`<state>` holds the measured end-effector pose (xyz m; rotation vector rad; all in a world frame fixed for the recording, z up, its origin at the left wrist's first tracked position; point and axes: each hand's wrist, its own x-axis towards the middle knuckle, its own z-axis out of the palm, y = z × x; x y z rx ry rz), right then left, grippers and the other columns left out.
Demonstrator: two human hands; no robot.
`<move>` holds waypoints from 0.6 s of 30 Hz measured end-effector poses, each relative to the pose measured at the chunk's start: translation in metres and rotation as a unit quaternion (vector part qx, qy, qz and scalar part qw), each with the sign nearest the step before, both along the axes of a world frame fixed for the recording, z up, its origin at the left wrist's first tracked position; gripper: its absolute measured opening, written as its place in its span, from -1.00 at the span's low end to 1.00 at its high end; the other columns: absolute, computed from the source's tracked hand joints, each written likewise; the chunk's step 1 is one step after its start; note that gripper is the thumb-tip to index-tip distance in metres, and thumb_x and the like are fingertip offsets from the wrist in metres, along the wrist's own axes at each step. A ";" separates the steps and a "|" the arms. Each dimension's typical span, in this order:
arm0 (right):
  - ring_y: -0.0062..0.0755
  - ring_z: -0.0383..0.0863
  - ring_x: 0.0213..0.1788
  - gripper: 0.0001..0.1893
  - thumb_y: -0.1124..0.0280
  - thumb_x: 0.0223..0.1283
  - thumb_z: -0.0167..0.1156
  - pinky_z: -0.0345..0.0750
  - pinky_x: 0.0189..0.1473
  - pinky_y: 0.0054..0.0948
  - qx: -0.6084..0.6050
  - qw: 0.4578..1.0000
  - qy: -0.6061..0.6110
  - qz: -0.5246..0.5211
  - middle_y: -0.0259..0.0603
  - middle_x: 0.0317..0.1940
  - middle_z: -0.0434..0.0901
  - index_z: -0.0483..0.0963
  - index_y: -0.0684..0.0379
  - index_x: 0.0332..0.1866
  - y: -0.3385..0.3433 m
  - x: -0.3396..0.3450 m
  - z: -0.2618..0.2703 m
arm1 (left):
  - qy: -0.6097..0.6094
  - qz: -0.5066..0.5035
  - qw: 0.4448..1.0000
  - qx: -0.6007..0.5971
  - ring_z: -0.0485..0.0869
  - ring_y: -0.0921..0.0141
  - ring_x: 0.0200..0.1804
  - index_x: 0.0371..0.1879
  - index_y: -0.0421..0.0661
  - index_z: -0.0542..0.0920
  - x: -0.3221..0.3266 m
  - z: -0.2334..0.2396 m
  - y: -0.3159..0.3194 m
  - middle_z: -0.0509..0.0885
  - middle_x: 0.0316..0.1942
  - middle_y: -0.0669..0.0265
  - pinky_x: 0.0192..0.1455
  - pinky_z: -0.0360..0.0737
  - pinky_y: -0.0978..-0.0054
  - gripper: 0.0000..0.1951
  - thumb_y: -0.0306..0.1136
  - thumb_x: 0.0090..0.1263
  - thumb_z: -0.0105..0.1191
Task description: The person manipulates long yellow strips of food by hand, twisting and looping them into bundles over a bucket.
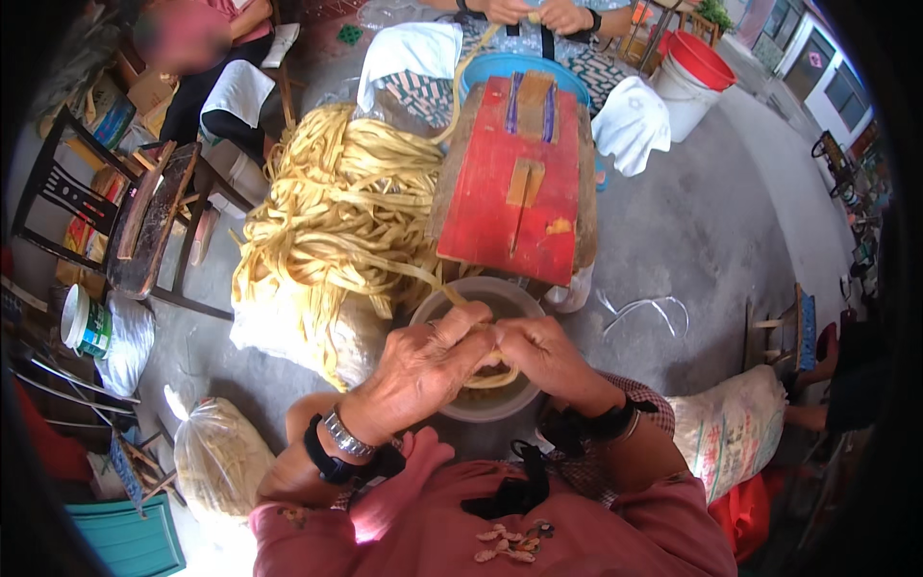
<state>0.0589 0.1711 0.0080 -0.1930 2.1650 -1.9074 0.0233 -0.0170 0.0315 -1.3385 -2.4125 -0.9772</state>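
Observation:
My left hand and my right hand meet over a pale plastic basin. Between their fingertips is a flat yellow plant-like strip, partly hidden by the fingers. From a large heap of such strips at the left, it runs up to my left hand. A short loop of strip hangs below my fingers above the basin. What lies at the bottom of the basin is unclear. Just beyond it stands a red wooden board with wooden blocks fixed on top.
Across from me, a person's hands hold another strip over a blue basin. A second person sits at upper left beside a dark chair. Stuffed sacks flank me. White and red buckets stand at upper right.

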 end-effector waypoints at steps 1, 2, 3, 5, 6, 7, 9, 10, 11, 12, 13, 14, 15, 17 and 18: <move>-0.70 0.41 -0.36 -0.68 0.26 0.36 0.00 0.41 -0.30 -0.59 -0.001 1.000 -0.006 0.016 -0.36 -0.51 0.50 0.50 0.35 -0.30 0.002 0.001 0.002 | -0.019 -0.006 1.000 -0.001 0.66 0.24 -0.37 -0.25 -0.15 0.61 0.000 0.001 0.000 0.60 -0.23 0.27 -0.38 0.63 0.40 -0.82 -0.45 0.18 0.23; -0.70 0.41 -0.35 -0.68 0.25 0.36 0.01 0.41 -0.29 -0.59 -0.003 0.999 -0.013 0.032 -0.37 -0.50 0.49 0.50 0.34 -0.29 0.005 -0.001 0.005 | -0.029 -0.033 0.999 -0.003 0.68 0.32 -0.35 -0.25 -0.16 0.58 -0.003 -0.001 -0.001 0.63 -0.20 0.25 -0.33 0.63 0.47 -0.86 -0.48 0.24 0.20; -0.70 0.40 -0.35 -0.69 0.24 0.36 0.04 0.41 -0.29 -0.59 -0.006 0.999 -0.017 0.041 -0.39 -0.49 0.48 0.50 0.33 -0.27 0.007 0.001 0.005 | -0.122 -0.042 0.991 0.024 0.68 0.37 -0.33 -0.24 -0.16 0.58 -0.003 -0.005 -0.003 0.64 -0.20 0.27 -0.30 0.62 0.49 -0.87 -0.49 0.26 0.18; -0.70 0.39 -0.34 -0.71 0.23 0.34 0.09 0.41 -0.28 -0.58 -0.014 0.998 -0.026 0.059 -0.41 -0.46 0.47 0.48 0.30 -0.22 0.012 0.003 0.005 | -0.304 -0.062 0.948 0.075 0.68 0.47 -0.30 -0.23 -0.16 0.57 -0.004 -0.010 -0.006 0.66 -0.19 0.31 -0.25 0.60 0.54 -0.89 -0.51 0.30 0.15; -0.70 0.40 -0.34 -0.73 0.24 0.33 0.12 0.41 -0.28 -0.58 -0.010 0.998 0.038 0.044 -0.40 -0.44 0.47 0.47 0.28 -0.21 0.010 0.006 0.005 | -0.432 -0.077 0.888 0.140 0.63 0.56 -0.20 -0.11 -0.16 0.53 -0.003 -0.013 -0.008 0.65 -0.14 0.36 -0.13 0.55 0.59 -0.83 -0.53 0.35 0.11; -0.70 0.41 -0.34 -0.74 0.24 0.31 0.15 0.41 -0.28 -0.58 -0.007 0.994 0.102 0.027 -0.40 -0.43 0.47 0.47 0.27 -0.19 0.008 0.007 0.008 | -0.502 -0.138 0.819 0.241 0.61 0.53 -0.08 0.04 -0.17 0.46 -0.004 -0.012 -0.007 0.64 -0.10 0.34 0.01 0.53 0.56 -0.72 -0.59 0.36 0.06; -0.66 0.48 -0.31 -0.76 0.31 0.26 0.22 0.44 -0.26 -0.59 -0.005 0.982 0.190 0.004 -0.34 -0.37 0.50 0.45 0.26 -0.16 0.009 0.007 0.012 | -0.543 -0.151 0.789 0.247 0.60 0.48 0.00 0.14 -0.20 0.41 -0.006 0.001 -0.005 0.63 -0.06 0.27 0.11 0.50 0.51 -0.66 -0.59 0.39 -0.01; -0.62 0.54 -0.32 -0.80 0.35 0.29 0.17 0.47 -0.28 -0.59 0.017 0.978 0.207 0.005 -0.31 -0.37 0.53 0.45 0.27 -0.15 0.011 0.007 0.010 | -0.576 -0.176 0.752 0.267 0.60 0.46 0.02 0.17 -0.21 0.39 -0.004 0.000 -0.005 0.62 -0.02 0.25 0.13 0.50 0.48 -0.65 -0.58 0.40 -0.03; -0.63 0.57 -0.36 -0.83 0.38 0.32 0.12 0.50 -0.32 -0.59 -0.014 0.989 0.144 0.007 -0.31 -0.37 0.54 0.45 0.27 -0.15 0.013 0.007 0.009 | -0.608 -0.199 0.713 0.288 0.60 0.44 0.04 0.19 -0.23 0.38 -0.004 -0.002 -0.003 0.61 0.01 0.23 0.15 0.50 0.45 -0.63 -0.56 0.41 -0.06; -0.66 0.58 -0.39 -0.82 0.38 0.35 0.05 0.50 -0.35 -0.62 -0.011 0.993 0.117 -0.012 -0.32 -0.40 0.56 0.45 0.28 -0.11 0.012 0.008 0.008 | -0.608 -0.211 0.708 0.290 0.61 0.42 0.04 0.22 -0.23 0.36 -0.003 -0.004 0.000 0.60 0.04 0.23 0.16 0.51 0.43 -0.61 -0.52 0.42 -0.06; -0.70 0.54 -0.41 -0.77 0.35 0.37 0.02 0.46 -0.38 -0.66 -0.003 0.996 0.087 -0.021 -0.35 -0.43 0.57 0.46 0.27 -0.04 0.011 0.006 0.008 | -0.576 -0.185 0.745 0.282 0.60 0.43 0.04 0.21 -0.23 0.40 -0.004 -0.007 0.003 0.59 0.06 0.27 0.17 0.49 0.45 -0.59 -0.58 0.36 -0.03; -0.74 0.46 -0.48 -0.73 0.33 0.38 -0.01 0.42 -0.43 -0.68 -0.013 0.997 0.069 -0.019 -0.39 -0.44 0.56 0.45 0.26 0.04 0.010 0.007 0.008 | -0.506 -0.156 0.815 0.236 0.59 0.42 0.03 0.20 -0.22 0.43 -0.003 -0.013 0.002 0.58 0.08 0.26 0.17 0.48 0.46 -0.58 -0.58 0.33 0.02; -0.76 0.39 -0.52 -0.71 0.30 0.40 -0.02 0.37 -0.47 -0.71 -0.029 0.998 0.053 -0.031 -0.42 -0.44 0.53 0.45 0.26 0.05 0.009 0.007 0.002 | -0.421 -0.133 0.878 0.185 0.59 0.41 0.02 0.18 -0.21 0.46 -0.006 -0.018 0.003 0.57 0.10 0.25 0.16 0.48 0.47 -0.57 -0.58 0.29 0.06; -0.79 0.37 -0.53 -0.71 0.29 0.42 -0.04 0.35 -0.48 -0.73 -0.084 0.994 0.049 -0.044 -0.44 -0.45 0.50 0.46 0.26 0.04 0.009 0.005 -0.014 | -0.227 -0.099 0.963 0.107 0.55 0.35 -0.01 0.17 -0.18 0.49 -0.009 -0.021 0.007 0.59 0.04 0.23 0.10 0.48 0.47 -0.53 -0.53 0.23 0.16; -0.80 0.37 -0.52 -0.71 0.27 0.44 -0.05 0.34 -0.48 -0.75 -0.076 0.993 0.061 -0.059 -0.46 -0.44 0.48 0.47 0.26 0.01 0.004 0.007 -0.012 | -0.212 -0.066 0.972 0.077 0.52 0.30 -0.06 0.19 -0.16 0.48 -0.007 -0.022 0.008 0.60 -0.08 0.19 0.06 0.48 0.43 -0.53 -0.39 0.27 0.18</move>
